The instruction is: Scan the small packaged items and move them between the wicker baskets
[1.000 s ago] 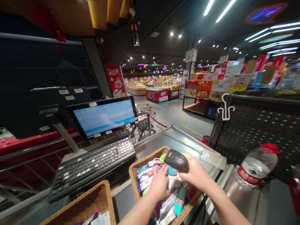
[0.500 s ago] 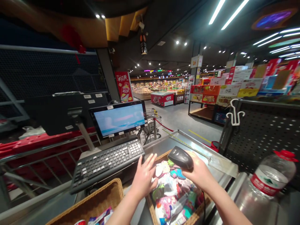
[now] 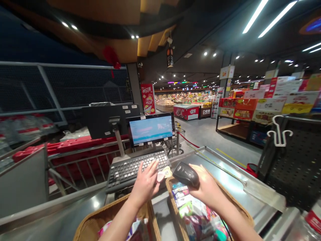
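My right hand (image 3: 205, 189) grips a black handheld barcode scanner (image 3: 186, 174) above the right wicker basket (image 3: 239, 209), which is full of colourful snack packets (image 3: 190, 209). My left hand (image 3: 144, 182) is raised between the two baskets, in front of the keyboard (image 3: 136, 167). Its fingers pinch a small pink and yellow packet (image 3: 164, 173), held close to the scanner's nose.
A second wicker basket (image 3: 100, 222) with packets stands at the lower left. Behind the keyboard a touchscreen monitor (image 3: 150, 129) is lit. The steel checkout counter (image 3: 225, 174) runs to the right, with a black perforated panel (image 3: 298, 167) beyond. Red railings stand at the left.
My left hand has come out of the right basket and moved left and up toward the keyboard, now with a small packet in its fingers. The view has turned left; the scanner stays in my right hand.
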Tool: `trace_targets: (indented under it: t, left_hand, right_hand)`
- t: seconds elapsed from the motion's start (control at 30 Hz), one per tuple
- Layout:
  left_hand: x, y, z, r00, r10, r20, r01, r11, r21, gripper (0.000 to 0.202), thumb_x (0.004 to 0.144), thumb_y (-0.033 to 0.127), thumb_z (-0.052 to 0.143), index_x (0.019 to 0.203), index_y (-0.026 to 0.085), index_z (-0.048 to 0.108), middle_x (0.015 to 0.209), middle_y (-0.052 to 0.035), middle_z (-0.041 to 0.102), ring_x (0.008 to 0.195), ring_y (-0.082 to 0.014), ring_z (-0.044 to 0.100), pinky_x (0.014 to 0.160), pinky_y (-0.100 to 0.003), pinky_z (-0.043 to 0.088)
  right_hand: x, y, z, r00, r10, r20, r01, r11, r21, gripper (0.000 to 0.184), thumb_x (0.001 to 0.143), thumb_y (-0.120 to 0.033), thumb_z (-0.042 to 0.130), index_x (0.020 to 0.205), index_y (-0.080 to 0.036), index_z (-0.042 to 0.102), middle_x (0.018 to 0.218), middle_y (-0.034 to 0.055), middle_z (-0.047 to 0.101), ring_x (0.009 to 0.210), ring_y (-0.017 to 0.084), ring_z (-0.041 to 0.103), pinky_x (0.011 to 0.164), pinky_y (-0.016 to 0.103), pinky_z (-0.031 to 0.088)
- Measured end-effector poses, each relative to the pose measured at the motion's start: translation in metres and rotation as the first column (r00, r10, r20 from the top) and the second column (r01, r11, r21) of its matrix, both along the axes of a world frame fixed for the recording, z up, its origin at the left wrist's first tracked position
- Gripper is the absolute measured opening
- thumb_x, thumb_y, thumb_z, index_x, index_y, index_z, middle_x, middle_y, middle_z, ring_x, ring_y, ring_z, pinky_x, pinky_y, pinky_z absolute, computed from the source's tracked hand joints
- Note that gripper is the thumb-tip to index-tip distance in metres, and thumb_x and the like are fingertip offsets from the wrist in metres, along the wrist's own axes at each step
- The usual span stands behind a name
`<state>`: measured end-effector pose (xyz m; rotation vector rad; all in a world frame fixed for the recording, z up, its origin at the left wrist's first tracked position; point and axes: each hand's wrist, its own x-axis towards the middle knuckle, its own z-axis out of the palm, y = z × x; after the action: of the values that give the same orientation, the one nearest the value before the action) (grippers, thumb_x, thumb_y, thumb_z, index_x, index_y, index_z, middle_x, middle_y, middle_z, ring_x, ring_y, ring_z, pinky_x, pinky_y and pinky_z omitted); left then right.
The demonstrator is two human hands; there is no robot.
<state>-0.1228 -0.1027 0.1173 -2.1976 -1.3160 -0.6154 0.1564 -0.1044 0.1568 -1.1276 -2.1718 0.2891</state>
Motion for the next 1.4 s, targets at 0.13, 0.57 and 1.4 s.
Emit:
trace_targets:
  t: [0.13, 0.57, 1.4]
  left_hand:
    - [-0.022, -0.007, 0.003, 0.999, 0.054, 0.007, -0.054, 0.998, 0.010, 0.027, 0.083, 0.032, 0.059, 0.108, 0.023, 0.066, 0.154, -0.0082, 0.041, 0.139, -0.0284, 0.042, 0.120, -0.060, 0.009]
    - [-0.064, -0.029, 0.007, 0.993, 0.116, 0.014, -0.116, 0.990, 0.075, 0.023, 0.083, 0.030, 0.059, 0.103, 0.022, 0.067, 0.151, -0.0100, 0.045, 0.137, -0.0291, 0.045, 0.121, -0.058, 0.007]
    - [-0.085, -0.058, 0.004, 0.987, 0.156, 0.029, -0.157, 0.987, 0.043, 0.027, 0.085, 0.031, 0.057, 0.109, 0.023, 0.065, 0.153, -0.0086, 0.042, 0.138, -0.0272, 0.044, 0.122, -0.055, 0.002]
  right_hand:
    - [-0.023, -0.008, -0.002, 0.998, 0.053, 0.028, -0.052, 0.998, -0.028, 0.053, 0.062, -0.015, 0.058, 0.113, -0.022, 0.069, 0.126, 0.0105, 0.067, 0.127, 0.035, 0.053, 0.114, 0.062, 0.024]
    - [-0.056, -0.023, -0.008, 0.992, 0.128, 0.008, -0.127, 0.989, -0.073, 0.055, 0.062, -0.017, 0.058, 0.115, -0.022, 0.067, 0.125, 0.0109, 0.067, 0.128, 0.033, 0.052, 0.116, 0.059, 0.020]
    - [-0.070, -0.042, -0.005, 0.988, 0.156, 0.023, -0.154, 0.987, -0.049, 0.044, 0.061, -0.017, 0.058, 0.103, -0.021, 0.070, 0.121, 0.0113, 0.069, 0.124, 0.033, 0.055, 0.115, 0.057, 0.026]
